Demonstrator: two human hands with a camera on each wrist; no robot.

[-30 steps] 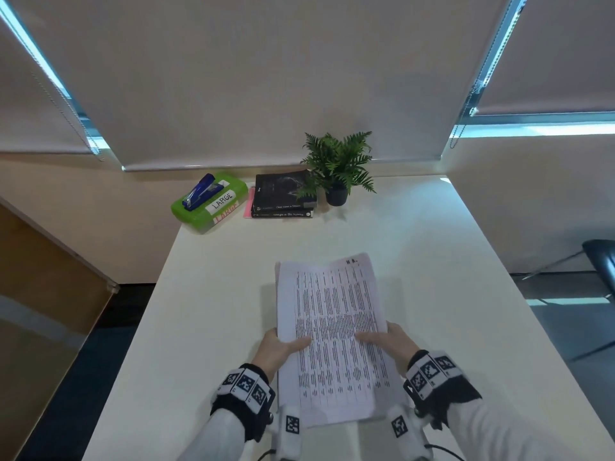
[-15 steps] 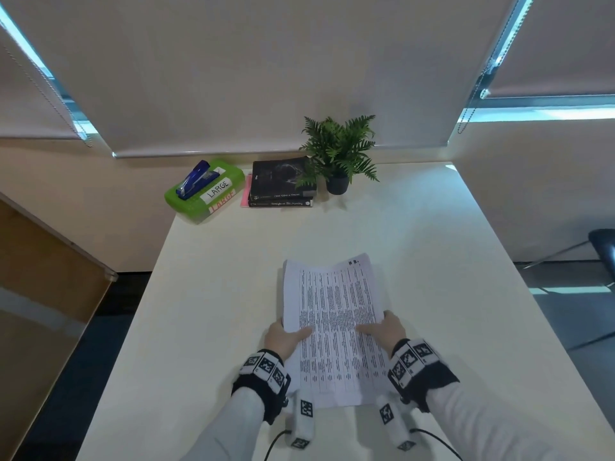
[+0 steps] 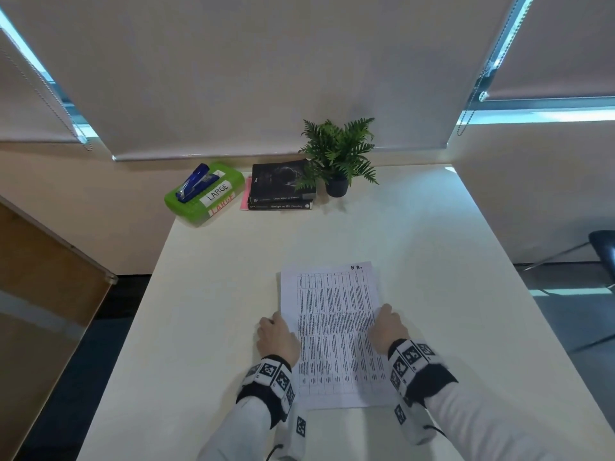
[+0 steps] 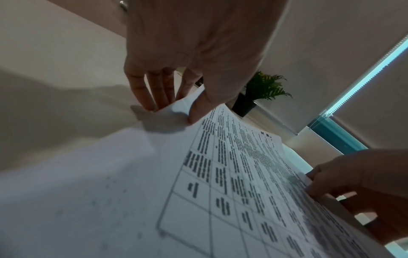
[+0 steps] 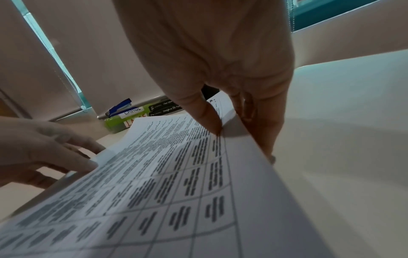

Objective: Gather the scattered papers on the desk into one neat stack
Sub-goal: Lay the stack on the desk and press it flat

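A stack of printed papers (image 3: 332, 334) with a table of text lies lengthwise in the middle of the white desk (image 3: 432, 261), in front of me. My left hand (image 3: 278, 334) pinches its left edge, thumb (image 4: 198, 110) on top and fingers (image 4: 154, 94) behind the edge. On the opposite edge my right hand (image 3: 386, 327) does the same, thumb (image 5: 205, 113) on the sheet and fingers (image 5: 264, 132) underneath. Both side edges are raised a little off the desk. No other loose papers show.
At the desk's far edge stand a green box (image 3: 206, 194) labelled LARGE with a blue stapler (image 3: 194, 183) on it, two dark books (image 3: 281, 186) and a small potted plant (image 3: 337, 158). A dark chair (image 3: 602, 247) is off the right side.
Both hands slid outward from the top of the sheet to its side edges. The offset sheet on the left no longer sticks out; the stack's edges look aligned.
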